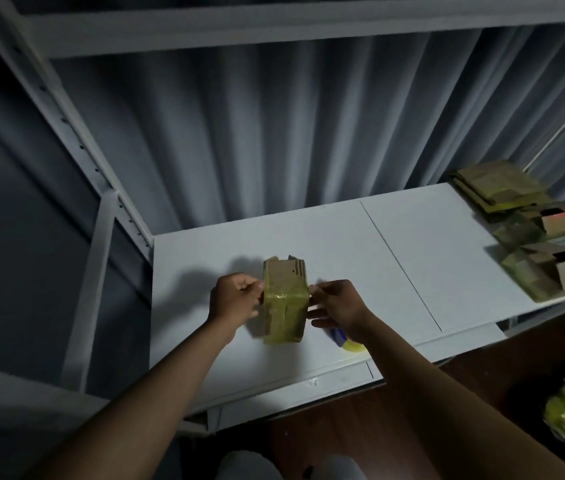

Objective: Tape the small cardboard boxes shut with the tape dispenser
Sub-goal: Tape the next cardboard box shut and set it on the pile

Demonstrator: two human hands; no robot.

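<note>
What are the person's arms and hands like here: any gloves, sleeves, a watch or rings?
Both arms come in from the bottom of the head view and are bare along all that shows: no sleeves in view. The left hand and right hand wear no gloves. No watch, bracelet or ring shows on either, though the light is dim and small details are hard to tell.

White shelf (412,244) bears small box (285,299), tape dispenser (347,341) (half hidden), piled boxes (551,251).
</note>
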